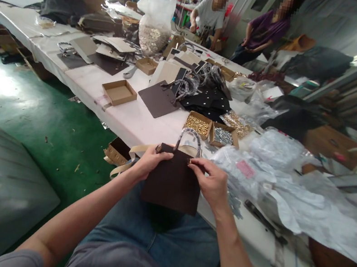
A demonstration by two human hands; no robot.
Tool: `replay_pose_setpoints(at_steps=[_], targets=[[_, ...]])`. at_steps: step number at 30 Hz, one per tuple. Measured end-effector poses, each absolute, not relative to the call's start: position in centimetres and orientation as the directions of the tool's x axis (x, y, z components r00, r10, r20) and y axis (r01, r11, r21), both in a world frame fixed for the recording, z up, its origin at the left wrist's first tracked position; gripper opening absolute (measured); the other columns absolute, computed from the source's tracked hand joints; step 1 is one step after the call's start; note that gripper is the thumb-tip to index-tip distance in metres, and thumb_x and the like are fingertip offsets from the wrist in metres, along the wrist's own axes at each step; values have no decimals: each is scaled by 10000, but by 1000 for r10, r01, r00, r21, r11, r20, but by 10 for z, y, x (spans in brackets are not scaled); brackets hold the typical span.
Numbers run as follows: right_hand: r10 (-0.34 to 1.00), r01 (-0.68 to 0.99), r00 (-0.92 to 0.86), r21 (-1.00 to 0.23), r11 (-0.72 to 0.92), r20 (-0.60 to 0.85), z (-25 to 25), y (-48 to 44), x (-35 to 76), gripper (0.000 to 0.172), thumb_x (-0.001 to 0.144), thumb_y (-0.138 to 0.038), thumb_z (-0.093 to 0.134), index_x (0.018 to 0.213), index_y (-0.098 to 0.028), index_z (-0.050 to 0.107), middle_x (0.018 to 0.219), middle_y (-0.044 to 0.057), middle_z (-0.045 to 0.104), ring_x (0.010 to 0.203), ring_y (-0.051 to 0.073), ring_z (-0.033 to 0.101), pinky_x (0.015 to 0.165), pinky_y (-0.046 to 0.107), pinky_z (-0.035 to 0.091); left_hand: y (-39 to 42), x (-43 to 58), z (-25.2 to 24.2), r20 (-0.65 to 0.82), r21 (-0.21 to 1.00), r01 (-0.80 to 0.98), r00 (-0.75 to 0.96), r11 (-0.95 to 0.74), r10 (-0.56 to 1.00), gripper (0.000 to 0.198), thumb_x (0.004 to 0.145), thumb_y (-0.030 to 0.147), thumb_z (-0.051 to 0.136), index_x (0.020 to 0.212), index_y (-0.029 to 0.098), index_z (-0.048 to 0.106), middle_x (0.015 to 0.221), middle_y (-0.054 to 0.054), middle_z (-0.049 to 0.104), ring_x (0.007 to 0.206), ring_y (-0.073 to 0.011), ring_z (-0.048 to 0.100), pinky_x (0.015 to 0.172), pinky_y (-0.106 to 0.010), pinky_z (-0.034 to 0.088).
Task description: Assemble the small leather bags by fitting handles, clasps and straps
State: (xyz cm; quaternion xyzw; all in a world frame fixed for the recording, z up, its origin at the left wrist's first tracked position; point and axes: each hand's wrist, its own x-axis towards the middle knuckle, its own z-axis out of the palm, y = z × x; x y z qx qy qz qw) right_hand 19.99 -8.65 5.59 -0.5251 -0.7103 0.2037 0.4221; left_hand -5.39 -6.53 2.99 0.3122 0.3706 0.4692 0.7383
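Over my lap I hold a dark brown fabric panel (173, 183) with a curved wrapped handle (189, 136) rising from its top edge. My left hand (150, 161) pinches the panel's upper left corner, fingers closed on it. My right hand (210, 180) grips the upper right edge, thumb and fingers pinching near a small gold fitting (189, 160). A beige strap (127, 161) hangs down to the left of my left hand.
A long white table (90, 83) carries an open cardboard box (119, 91), brown panels (159, 98), boxes of gold (198, 124) and silver hardware (222, 136), and plastic bags (274, 178). Two other people sit at the far end (209, 14). Green floor lies to the left.
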Motion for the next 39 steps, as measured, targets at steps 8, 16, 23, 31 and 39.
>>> replay_pose_setpoints(at_steps=[8,16,23,31,39], targets=[[889,572,-146,-696,434,435,49,-91,198,120,1073,-348,801,1153,-330,888,1179,29,880,1099,293,837,1062,473,656,-71,-51,36,-274,779,-495,283,384,919,468,811,327,949,1236,168,839,1047,-87,868,880,-246,808,826,-333,656],[854,566,-296,-641,518,428,45,-89,201,149,1116,-285,739,1188,-325,864,1198,33,869,1120,285,832,1037,473,673,-72,-50,33,-321,751,-517,259,411,911,344,794,313,934,1093,180,831,964,-71,848,801,-221,779,757,-309,635],[843,600,-354,-593,537,405,48,-89,199,193,1131,-249,687,1220,-302,849,1207,62,854,1115,291,824,1007,484,680,-74,-46,29,-383,744,-506,214,437,899,300,812,324,917,1050,165,826,938,-89,846,788,-228,775,739,-316,634],[825,647,-432,-513,564,363,44,-90,198,255,1122,-175,640,1219,-276,853,1247,79,836,1106,274,823,975,420,682,-74,-48,31,-350,755,-504,232,420,908,317,809,291,919,1086,175,820,951,-75,845,806,-211,768,745,-294,621],[809,702,-507,-403,587,297,45,-87,197,287,1111,-140,611,1183,-270,856,1252,76,834,1055,253,819,953,385,677,-77,-49,29,-314,782,-481,245,396,917,315,844,316,877,1122,178,828,986,-73,847,847,-225,773,774,-302,618]])
